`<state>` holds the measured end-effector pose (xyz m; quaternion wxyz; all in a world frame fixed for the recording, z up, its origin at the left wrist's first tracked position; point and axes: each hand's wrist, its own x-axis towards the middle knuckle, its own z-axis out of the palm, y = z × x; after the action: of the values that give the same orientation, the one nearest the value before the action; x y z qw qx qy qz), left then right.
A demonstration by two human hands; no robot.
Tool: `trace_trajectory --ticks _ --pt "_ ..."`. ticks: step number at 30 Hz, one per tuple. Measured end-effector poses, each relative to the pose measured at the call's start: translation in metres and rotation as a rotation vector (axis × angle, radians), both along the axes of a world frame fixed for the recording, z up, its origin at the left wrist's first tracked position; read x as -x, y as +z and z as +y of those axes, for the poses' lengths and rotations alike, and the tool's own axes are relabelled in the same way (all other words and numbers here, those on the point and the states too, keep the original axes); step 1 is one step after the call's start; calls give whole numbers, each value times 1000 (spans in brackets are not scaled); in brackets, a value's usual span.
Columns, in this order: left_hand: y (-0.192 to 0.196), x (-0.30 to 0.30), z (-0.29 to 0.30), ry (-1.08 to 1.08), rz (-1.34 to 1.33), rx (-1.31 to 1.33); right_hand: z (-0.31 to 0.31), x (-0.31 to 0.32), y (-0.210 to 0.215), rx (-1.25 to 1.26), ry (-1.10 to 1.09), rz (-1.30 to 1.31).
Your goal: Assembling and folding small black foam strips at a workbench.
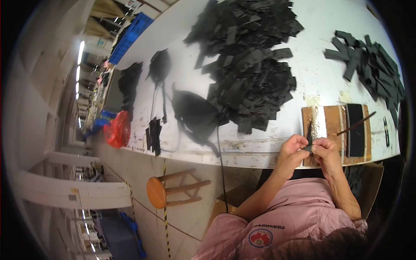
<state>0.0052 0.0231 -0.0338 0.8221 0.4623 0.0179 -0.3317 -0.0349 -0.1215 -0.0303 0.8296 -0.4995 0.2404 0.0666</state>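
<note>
Close together over the front edge of the table, my left hand [293, 150] and my right hand [326, 155] pinch one small black fabric strip [309, 148] between thumbs and fingers. Beneath them lies a brown board [333, 117] with a shiny silvery strip [319, 122] along it. A black rectangular pad [355, 130] rests on the board to the right of my hands. Across this pad slants a thin dark brown stick [363, 121]. The fingers partly cover the held strip.
A big heap of black fabric pieces [251, 82] fills the table's middle; a smaller pile of black strips [372, 65] lies at far right. Left are a black bag-like piece [195, 112], a red plastic bag [118, 130] and a blue crate [130, 37]. A wooden stool [157, 192] stands on the floor.
</note>
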Motion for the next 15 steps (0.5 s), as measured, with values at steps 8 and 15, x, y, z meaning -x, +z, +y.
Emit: trace_trajectory --ticks 8,15 --pt "-13 5 -21 317 -500 -660 0 1 -10 -406 113 -74" --pt "14 6 -10 -83 74 385 -3 2 13 -163 143 -211"
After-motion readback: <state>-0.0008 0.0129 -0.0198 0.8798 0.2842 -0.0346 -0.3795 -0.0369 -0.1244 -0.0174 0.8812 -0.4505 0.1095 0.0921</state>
